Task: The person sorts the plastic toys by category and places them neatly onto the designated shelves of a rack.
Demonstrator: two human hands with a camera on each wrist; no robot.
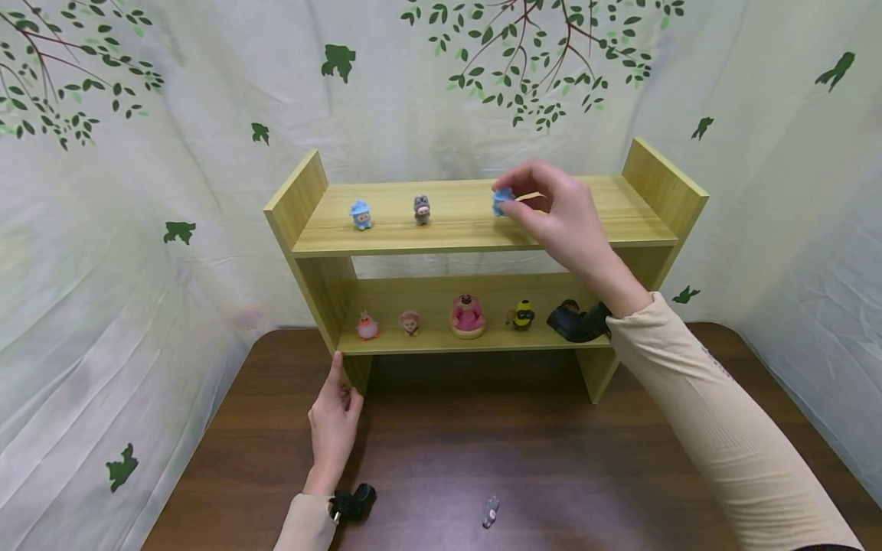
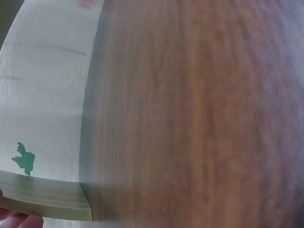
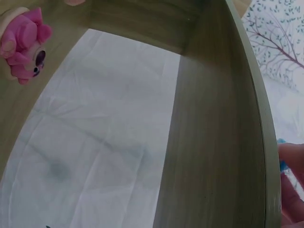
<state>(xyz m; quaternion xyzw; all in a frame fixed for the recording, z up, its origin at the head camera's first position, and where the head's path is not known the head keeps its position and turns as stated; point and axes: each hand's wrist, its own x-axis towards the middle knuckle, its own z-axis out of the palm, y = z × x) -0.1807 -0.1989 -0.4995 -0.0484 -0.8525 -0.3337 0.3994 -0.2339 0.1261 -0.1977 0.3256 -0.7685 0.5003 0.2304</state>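
My right hand [image 1: 561,210] pinches a small light-blue figurine [image 1: 502,201] between thumb and fingertips, right at the top board [image 1: 462,237] of a two-tier wooden shelf. Only a sliver of that blue figurine [image 3: 283,165] shows past the board edge in the right wrist view. To its left on the top board stand a grey eared figurine [image 1: 422,210] and another blue-hatted figurine [image 1: 360,215]. Low at the front left, my left hand [image 1: 334,421] grips the shelf's side panel [image 1: 357,373], index finger pointing up along its edge. Its fingertips [image 2: 29,222] show by the panel in the left wrist view.
Along the lower board stand a pink bird figurine [image 1: 368,326], a small monkey-like figurine [image 1: 409,323], a pink bear [image 1: 468,316] and a yellow-and-black figurine [image 1: 523,314]. A small greyish figurine [image 1: 491,512] lies on the brown table [image 1: 427,451] in front. Leaf-patterned cloth surrounds the table.
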